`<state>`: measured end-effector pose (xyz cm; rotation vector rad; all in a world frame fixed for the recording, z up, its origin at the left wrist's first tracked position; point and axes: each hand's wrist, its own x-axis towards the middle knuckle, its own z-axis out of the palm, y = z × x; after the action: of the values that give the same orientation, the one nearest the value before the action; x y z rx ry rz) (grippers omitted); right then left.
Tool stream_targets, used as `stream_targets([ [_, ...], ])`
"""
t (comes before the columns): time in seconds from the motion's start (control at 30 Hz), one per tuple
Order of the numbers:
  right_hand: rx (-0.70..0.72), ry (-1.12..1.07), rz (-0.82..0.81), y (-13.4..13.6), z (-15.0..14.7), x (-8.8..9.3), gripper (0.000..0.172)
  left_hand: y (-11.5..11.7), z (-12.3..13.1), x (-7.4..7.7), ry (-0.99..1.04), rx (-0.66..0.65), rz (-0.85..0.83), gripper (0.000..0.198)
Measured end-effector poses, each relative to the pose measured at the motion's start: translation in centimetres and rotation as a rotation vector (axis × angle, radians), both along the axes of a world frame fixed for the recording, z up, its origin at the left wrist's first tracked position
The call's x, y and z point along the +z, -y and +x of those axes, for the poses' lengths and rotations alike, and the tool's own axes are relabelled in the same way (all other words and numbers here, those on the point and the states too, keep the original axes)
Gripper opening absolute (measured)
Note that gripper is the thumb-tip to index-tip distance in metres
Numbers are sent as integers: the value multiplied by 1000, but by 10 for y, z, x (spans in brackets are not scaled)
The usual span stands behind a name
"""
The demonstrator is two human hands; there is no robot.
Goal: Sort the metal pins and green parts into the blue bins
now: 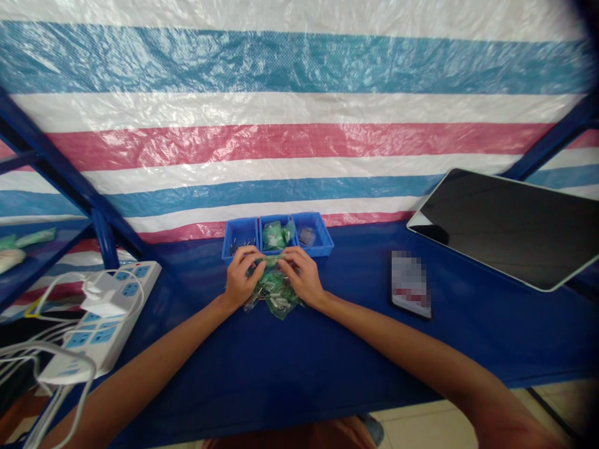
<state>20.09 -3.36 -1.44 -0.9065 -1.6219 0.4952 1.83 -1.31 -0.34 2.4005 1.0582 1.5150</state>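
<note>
Between my hands is a small green-tinted plastic bag [272,261], pinched at its two ends by my left hand [242,277] and my right hand [302,276]. Both hands have their fingers closed. Under and in front of them on the table lie more green plastic bags [279,300] with small metal parts in them; the parts' kind is too small to tell. Just behind my fingers stand three joined blue bins [314,251]. The left bin holds thin metal pieces [244,244], the middle one green bags [276,236], the right one small clear packets [307,236].
A phone [410,284] lies on the blue table [355,355] to the right. Beyond it a dark-screened monitor [510,224] leans at an angle. On the left sit a white power strip [112,327] and tangled cables [47,343]. Striped sheeting [290,143] hangs behind, between blue frame bars [60,168].
</note>
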Motion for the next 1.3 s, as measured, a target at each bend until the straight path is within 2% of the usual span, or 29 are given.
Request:
stream_targets([
  [0.1, -7, -1, -2, 1, -1, 0, 19, -1, 0, -3, -7, -13, -24, 14],
  [0.33, 13, -60, -52, 2, -1, -5, 30, -2, 0, -15, 75, 91, -42, 24],
  [0.5, 11, 5, 8, 3, 1, -4, 33, -4, -1, -17, 122, 44, -78, 20],
  [0.7, 20, -11, 31, 3, 1, -2, 29, -3, -2, -14, 161, -8, -146, 21],
  [0.93, -59, -14, 33, 0, 1, -3, 15, 1, -7, -5, 12, -155, -125, 27],
  [1.13, -73, -45, 13, 2, 0, 0, 15, -1, -1, -2, -1, -97, 3, 14],
  [1.3, -57, -49, -25, 1, -1, -1, 18, 1, 2, -2, -10, -84, -33, 17],
])
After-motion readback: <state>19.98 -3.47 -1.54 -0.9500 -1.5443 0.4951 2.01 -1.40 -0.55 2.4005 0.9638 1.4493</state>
